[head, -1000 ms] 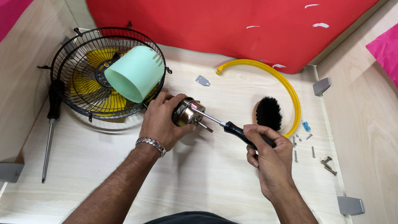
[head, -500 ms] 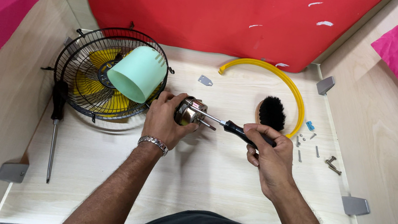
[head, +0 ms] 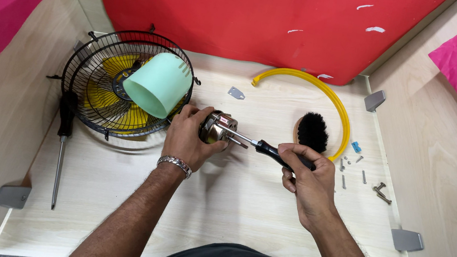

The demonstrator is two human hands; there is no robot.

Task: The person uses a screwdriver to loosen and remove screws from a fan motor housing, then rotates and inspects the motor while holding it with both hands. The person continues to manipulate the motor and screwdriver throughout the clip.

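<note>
Two hands share the work above the desk [head: 231, 204]: the left hand [head: 186, 138] clamps the metal motor [head: 216, 128] steady beside the fan cage [head: 100, 81], so the right hand [head: 306, 179], closed around the screwdriver [head: 264, 147], can drive its tip in.

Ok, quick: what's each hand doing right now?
Left hand: closed around the metal fan motor.
Right hand: closed on the black-handled screwdriver, tip at the motor.
</note>
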